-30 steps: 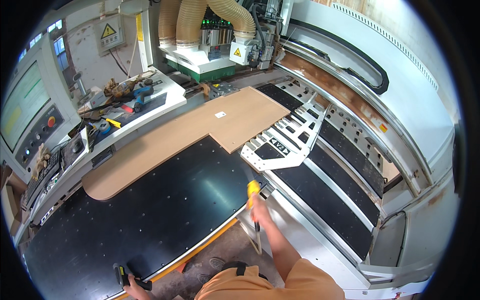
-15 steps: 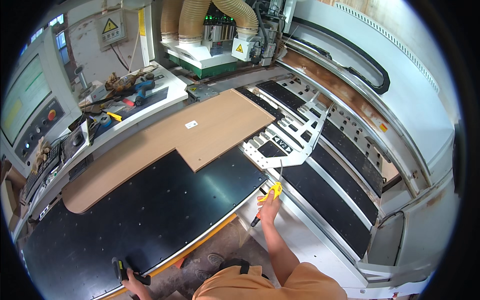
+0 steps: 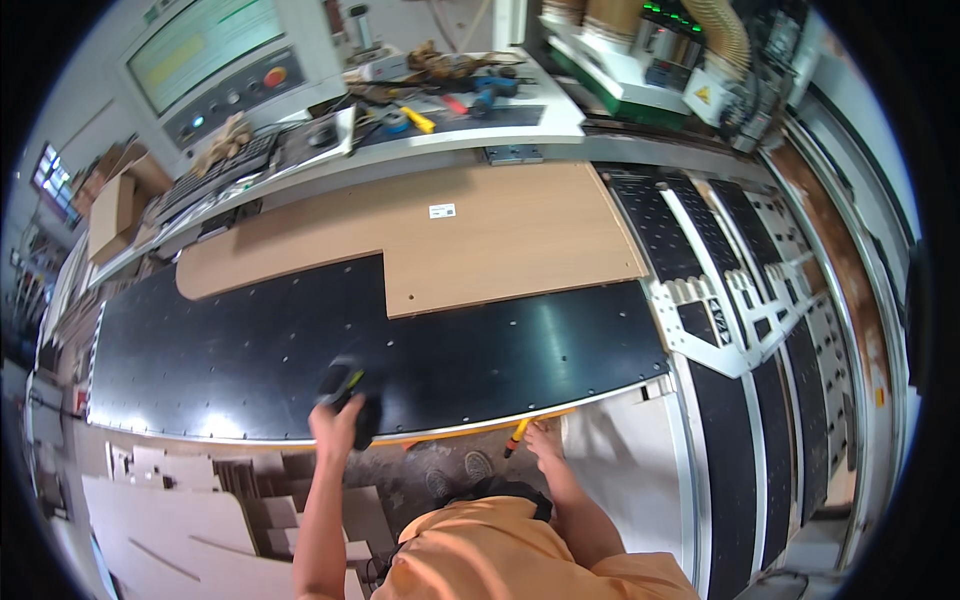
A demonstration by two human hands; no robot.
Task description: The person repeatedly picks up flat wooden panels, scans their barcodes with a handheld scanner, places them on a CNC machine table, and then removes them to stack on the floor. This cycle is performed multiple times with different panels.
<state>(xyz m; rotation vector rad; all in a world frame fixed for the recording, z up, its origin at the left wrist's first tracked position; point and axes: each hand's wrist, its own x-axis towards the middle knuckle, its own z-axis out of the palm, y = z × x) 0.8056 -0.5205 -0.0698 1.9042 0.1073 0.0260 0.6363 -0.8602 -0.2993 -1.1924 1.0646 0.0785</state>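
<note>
My left hand (image 3: 333,432) is closed round a black handheld scanner (image 3: 342,378) with a yellow-green mark, raised over the black table (image 3: 270,350) near its front edge; motion blurs its outline. My right hand (image 3: 543,446) hangs just off that edge, closed on a yellow air blow gun (image 3: 519,433) whose end fitting is orange and black. Part of the gun is hidden by the hand and the table. Beyond my hands, a brown L-shaped board (image 3: 500,240) with a rounded left end lies flat, carrying a small white label (image 3: 441,211).
A control panel (image 3: 230,105) and a cluttered shelf (image 3: 560,130) with keyboard, gloves and tools run along the back. On the right is a machine bed with black strips (image 3: 735,450) and a white bracket (image 3: 705,350). Board offcuts (image 3: 170,525) stand at lower left.
My left hand has lifted the scanner up and to the right over the table. My right hand has lowered the blow gun beside the front edge. The view has swung left.
</note>
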